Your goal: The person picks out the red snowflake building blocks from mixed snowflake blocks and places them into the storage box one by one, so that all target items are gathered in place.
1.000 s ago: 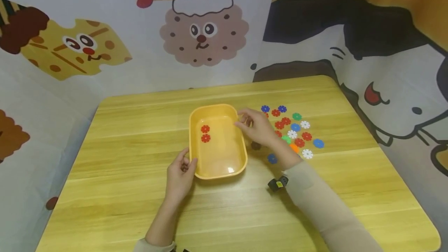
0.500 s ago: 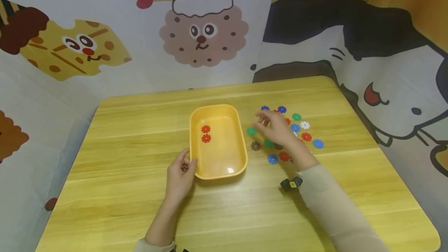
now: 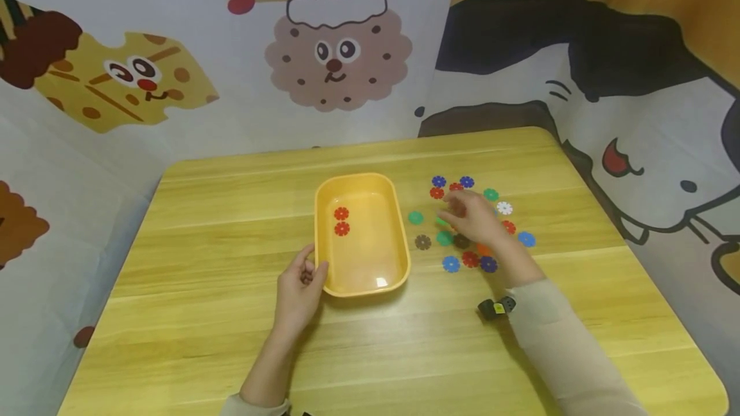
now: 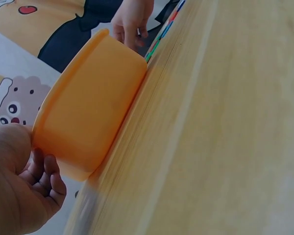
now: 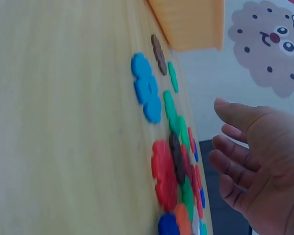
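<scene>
- No text, number or brand can be read in any view.
- Black wrist device [image 3: 488, 309], near four o'clock in the head view: yellow patch [image 3: 499, 308], too small to read.

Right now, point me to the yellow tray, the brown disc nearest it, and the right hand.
Yellow tray [image 3: 369, 252], head view: bare floor inside.
Brown disc [image 3: 422, 242], head view: middle of its face.
Right hand [image 5: 269, 169], right wrist view: middle of the hand.
</scene>
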`<state>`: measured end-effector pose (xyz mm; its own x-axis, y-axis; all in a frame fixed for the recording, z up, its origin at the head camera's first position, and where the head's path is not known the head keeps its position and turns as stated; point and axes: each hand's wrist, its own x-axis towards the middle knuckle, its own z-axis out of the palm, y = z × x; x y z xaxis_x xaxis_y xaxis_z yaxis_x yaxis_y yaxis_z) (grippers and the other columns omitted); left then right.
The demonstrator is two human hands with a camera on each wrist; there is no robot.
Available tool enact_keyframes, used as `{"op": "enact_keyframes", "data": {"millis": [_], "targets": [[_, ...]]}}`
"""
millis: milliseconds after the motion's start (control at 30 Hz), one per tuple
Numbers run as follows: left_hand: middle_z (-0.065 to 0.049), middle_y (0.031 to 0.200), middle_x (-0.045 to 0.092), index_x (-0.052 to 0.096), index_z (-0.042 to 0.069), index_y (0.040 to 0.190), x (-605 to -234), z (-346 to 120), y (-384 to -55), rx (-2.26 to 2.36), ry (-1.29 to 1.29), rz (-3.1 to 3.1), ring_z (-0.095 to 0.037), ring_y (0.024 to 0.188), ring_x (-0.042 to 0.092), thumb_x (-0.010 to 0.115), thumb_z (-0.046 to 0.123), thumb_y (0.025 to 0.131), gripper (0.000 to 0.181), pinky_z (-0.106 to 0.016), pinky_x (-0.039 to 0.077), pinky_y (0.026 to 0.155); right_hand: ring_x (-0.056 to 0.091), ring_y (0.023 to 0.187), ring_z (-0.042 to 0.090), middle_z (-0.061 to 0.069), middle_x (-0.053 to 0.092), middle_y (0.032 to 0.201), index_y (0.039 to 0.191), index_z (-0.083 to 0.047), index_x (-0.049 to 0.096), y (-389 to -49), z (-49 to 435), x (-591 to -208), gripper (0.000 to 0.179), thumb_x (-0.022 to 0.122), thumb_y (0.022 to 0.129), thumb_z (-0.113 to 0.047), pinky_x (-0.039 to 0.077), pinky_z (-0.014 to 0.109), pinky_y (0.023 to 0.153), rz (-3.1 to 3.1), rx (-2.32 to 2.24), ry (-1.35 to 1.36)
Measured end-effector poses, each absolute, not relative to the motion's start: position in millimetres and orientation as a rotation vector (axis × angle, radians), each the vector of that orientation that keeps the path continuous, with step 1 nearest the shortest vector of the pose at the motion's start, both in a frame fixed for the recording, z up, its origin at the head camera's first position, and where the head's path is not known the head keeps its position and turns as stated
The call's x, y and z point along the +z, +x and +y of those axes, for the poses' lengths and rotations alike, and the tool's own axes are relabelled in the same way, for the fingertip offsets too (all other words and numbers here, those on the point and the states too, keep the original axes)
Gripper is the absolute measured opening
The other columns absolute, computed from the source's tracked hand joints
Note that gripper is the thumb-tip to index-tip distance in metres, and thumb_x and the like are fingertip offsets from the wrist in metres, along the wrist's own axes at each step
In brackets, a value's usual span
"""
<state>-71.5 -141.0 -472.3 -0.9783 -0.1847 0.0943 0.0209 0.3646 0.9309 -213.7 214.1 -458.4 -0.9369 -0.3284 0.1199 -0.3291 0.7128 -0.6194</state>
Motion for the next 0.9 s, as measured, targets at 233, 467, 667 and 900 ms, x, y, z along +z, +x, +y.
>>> {"op": "enact_keyframes", "data": {"millis": [233,467,667,900], "targets": [[-0.006,0.077,0.058,0.058,0.001,0.138,-473,-142,-72,-1.679,0.169,-2.444,-0.015,0.067,0.054,0.068,0.008,0.097,0.043,-0.02,0.048,0.059,0.062,0.094,0.028,0.013,0.066,0.106,0.123,0.001,0.065,-211,225,-461,0.038,0.075,0.094,-0.02,0.054,0.045,0.083,-3.0,1.09,0.49],[-0.007,0.078,0.058,0.058,0.0,0.138,-473,-143,-72,-1.683,0.163,-2.437,-0.014,0.068,0.054,0.067,0.01,0.098,0.043,-0.02,0.048,0.06,0.065,0.097,0.029,0.012,0.068,0.107,0.117,-0.001,0.067,-210,235,-470,0.037,0.079,0.09,-0.022,0.055,0.047,0.087,-3.034,1.049,0.506],[-0.006,0.078,0.058,0.058,0.0,0.138,-473,-143,-72,-1.684,0.155,-2.44,-0.014,0.068,0.054,0.067,0.009,0.098,0.042,-0.02,0.048,0.06,0.065,0.091,0.029,0.012,0.069,0.102,0.108,-0.001,0.07,-209,240,-471,0.036,0.082,0.087,-0.027,0.055,0.047,0.084,-3.043,0.966,0.512],[-0.006,0.077,0.057,0.057,0.0,0.138,-474,-142,-72,-1.678,0.156,-2.448,-0.015,0.067,0.053,0.068,0.007,0.096,0.044,-0.02,0.047,0.059,0.063,0.089,0.028,0.013,0.069,0.099,0.107,0.001,0.071,-208,241,-467,0.039,0.082,0.086,-0.03,0.055,0.047,0.082,-3.111,0.91,0.453]]}}
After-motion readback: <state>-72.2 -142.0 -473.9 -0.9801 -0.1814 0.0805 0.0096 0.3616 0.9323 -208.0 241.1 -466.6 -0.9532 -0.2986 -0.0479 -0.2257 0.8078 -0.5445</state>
